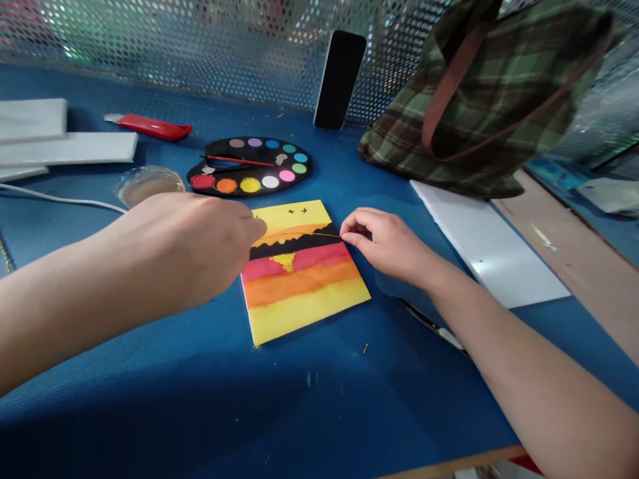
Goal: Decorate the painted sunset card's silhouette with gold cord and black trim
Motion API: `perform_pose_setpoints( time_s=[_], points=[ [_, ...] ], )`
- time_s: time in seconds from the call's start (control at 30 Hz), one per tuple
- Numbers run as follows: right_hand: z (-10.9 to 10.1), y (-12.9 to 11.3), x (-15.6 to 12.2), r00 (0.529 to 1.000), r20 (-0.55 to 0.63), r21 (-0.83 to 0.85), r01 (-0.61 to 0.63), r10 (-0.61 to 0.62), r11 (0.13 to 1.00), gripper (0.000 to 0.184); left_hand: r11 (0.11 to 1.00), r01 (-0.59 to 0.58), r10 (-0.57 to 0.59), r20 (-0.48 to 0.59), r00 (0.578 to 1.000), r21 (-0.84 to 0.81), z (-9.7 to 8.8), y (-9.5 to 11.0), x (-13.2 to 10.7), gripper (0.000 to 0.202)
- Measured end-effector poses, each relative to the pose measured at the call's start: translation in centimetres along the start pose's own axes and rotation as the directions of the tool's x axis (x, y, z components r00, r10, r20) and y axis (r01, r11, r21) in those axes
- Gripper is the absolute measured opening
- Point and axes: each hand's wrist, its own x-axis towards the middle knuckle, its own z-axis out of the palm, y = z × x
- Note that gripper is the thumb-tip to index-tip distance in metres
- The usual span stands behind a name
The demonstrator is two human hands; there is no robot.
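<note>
The card (299, 289) lies on the bench (299, 412), slightly turned, between the two hands. The thread (324, 233), thin and gold, crosses its upper half near the black painted band. The right hand (379, 239) is just beside the card's right edge, thumb and forefinger pinching the thread's end. The left hand (210, 239) covers part of the card's left edge; its fingers are curled, their tips hidden, and although the thread runs up to them I cannot tell whether they pinch it.

The card's far edge has a narrow strip of bench before the palette (234, 171), across which a red brush (259, 161) lies. The cup (150, 183) stands just beyond the left hand, leaving little room there. On the right, a tool (424, 318) lies partly under the forearm, with a white board (489, 246) past it. The widest open stretch runs from the card's near edge to the bench's near edge.

The bench is blue, with small yellow scraps near the card. Along its back stands a perforated metal screen (200, 53), with a phone (340, 80) upright before it and a plaid bag (509, 80) to the right. White blocks (64, 148) and a red cutter (154, 126) lie far left.
</note>
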Motion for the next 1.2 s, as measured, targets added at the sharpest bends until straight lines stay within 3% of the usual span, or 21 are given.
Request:
perform_pose_setpoints(
  time_s=[0.1, 0.23, 0.4, 0.53, 0.77, 1.0, 1.2],
  points=[
    [0.0, 0.0, 0.0, 1.000, 0.001, -0.005, -0.003, 0.003, 1.000, 0.012, 0.977, -0.032, -0.001, 0.155, 0.988, 0.209, -0.4, -0.1, -0.1, 0.016],
    [0.1, 0.1, 0.0, 1.000, 0.010, 0.004, 0.006, -0.006, 1.000, 0.011, 0.954, -0.102, 0.050, 0.185, 0.982, 0.282, -0.7, -0.2, -0.4, 0.013],
    [0.1, 0.1, 0.0, 1.000, 0.016, 0.030, -0.011, 0.010, 0.999, 0.011, 0.994, 0.019, -0.017, -0.017, 1.000, 0.106, -0.4, -0.6, -0.6, 0.026],
    [0.0, 0.2, 0.1, 0.999, 0.024, 0.047, -0.041, 0.040, 0.998, 0.010, 0.998, -0.003, 0.012, -0.179, 0.984, 0.055, 0.2, -1.2, -0.9, 0.034],
    [0.1, 0.2, 0.2, 0.997, 0.023, 0.085, -0.070, 0.068, 0.994, 0.010, 0.998, -0.023, 0.041, -0.313, 0.949, 0.059, 0.5, -1.4, -1.1, 0.052],
    [0.2, 0.1, 0.0, 0.999, 0.007, 0.109, -0.050, 0.050, 0.993, 0.011, 0.992, 0.108, -0.081, -0.317, 0.945, 0.068, 0.2, -1.0, -1.3, 0.065],
    [0.3, 0.2, 0.1, 0.999, -0.011, 0.082, -0.044, 0.045, 0.996, 0.010, 0.989, 0.082, -0.044, -0.280, 0.959, 0.125, 0.1, -1.0, -1.2, 0.063]
  ],
)
